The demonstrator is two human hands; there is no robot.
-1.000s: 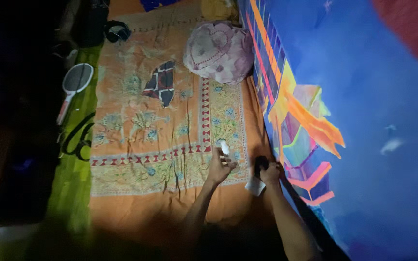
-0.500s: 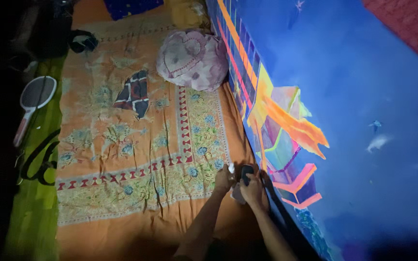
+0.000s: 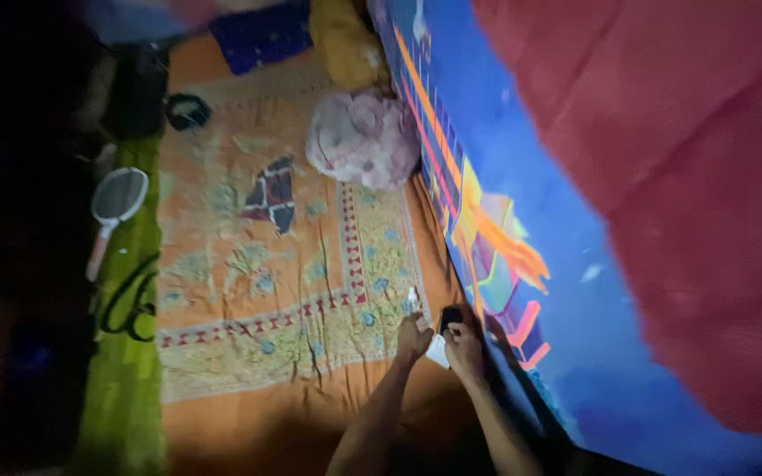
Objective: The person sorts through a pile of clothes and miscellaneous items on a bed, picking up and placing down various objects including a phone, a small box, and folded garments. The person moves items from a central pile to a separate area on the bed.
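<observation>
My left hand [image 3: 413, 338] is closed around a small white tube-like object [image 3: 413, 298] that sticks up above the fingers. My right hand [image 3: 464, 342] grips a small black object [image 3: 451, 316] right beside it, and a white piece of paper or cloth [image 3: 438, 351] lies between the two hands. Both hands rest low on an orange patterned sheet [image 3: 257, 264] spread on the bed, close to the edge of a blue blanket [image 3: 540, 220] with orange and pink shapes. The picture is dim and blurred.
A round pink-purple cushion [image 3: 363, 137] lies further up the sheet, with a dark checked cloth [image 3: 271, 192] to its left. A racket-shaped swatter [image 3: 115, 204] lies on a green mat [image 3: 125, 353] at left. Red fabric [image 3: 681, 176] covers the right side.
My hands came together: the left hand with the white object moved right to meet the right hand. The view swung, bringing red fabric in at right.
</observation>
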